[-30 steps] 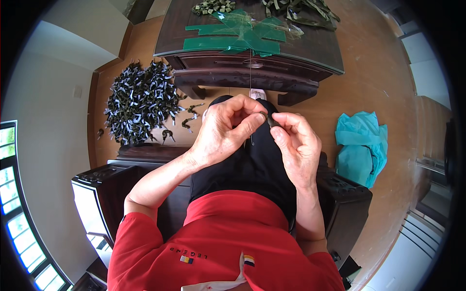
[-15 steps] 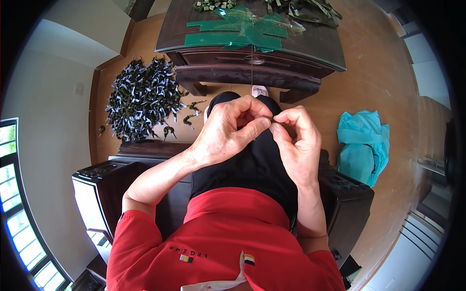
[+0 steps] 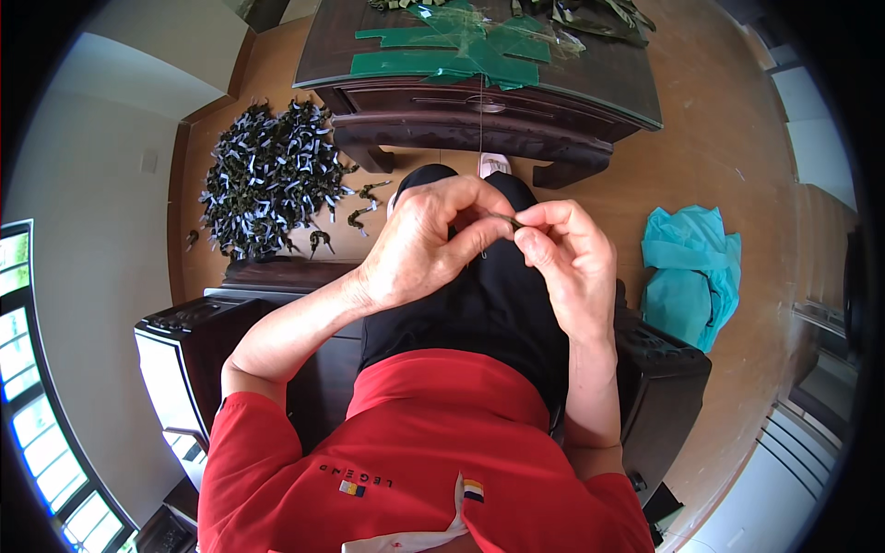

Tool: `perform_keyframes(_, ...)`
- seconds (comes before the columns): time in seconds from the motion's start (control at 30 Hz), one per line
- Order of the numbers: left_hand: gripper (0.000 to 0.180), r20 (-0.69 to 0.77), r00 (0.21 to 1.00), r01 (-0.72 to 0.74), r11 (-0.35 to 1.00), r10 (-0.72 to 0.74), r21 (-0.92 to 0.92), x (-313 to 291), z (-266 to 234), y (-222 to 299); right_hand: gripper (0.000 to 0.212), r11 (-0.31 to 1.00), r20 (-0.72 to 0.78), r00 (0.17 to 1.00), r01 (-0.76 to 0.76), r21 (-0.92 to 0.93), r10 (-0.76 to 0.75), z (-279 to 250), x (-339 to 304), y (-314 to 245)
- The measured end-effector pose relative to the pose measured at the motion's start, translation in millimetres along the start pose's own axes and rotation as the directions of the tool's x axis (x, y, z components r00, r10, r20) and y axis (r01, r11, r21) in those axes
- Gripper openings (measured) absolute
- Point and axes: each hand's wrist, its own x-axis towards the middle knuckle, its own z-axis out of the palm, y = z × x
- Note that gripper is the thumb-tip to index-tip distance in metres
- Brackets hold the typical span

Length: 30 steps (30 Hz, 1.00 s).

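Observation:
My left hand and my right hand meet above my lap, fingertips pinching together. Between them is a small dark green piece, held by both hands; its shape is mostly hidden by my fingers. A thin thread runs from my hands up toward the dark wooden table. Green sheets lie on that table under clear plastic.
A heap of small dark green and white pieces lies on the wooden floor at the left. A turquoise bag sits on the floor at the right. I sit in a dark wooden chair with armrests. More dark green items lie at the table's back.
My hands have shifted slightly right and closer together, fingers working on the small piece. Nothing else has moved.

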Motion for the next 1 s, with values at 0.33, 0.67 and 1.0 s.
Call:
perform_keyframes(0.33,0.012,0.111,0.975,0.198,0.978,-0.191,-0.061,-3,-11,6,0.01,0.646,0.091,0.869,0.428,-0.632,-0.487,14,-4,8)
perform_keyframes(0.67,0.011,-0.107,0.992,0.035,0.973,-0.061,-0.226,-12,-8,-2,0.015,0.922,-0.084,0.957,0.241,-0.303,-0.278,18,-7,11)
perform_keyframes(1.0,0.01,0.038,0.99,0.141,0.975,-0.137,-0.17,-11,-11,-2,0.018,0.878,0.007,0.951,0.289,-0.381,-0.31,13,-4,14)
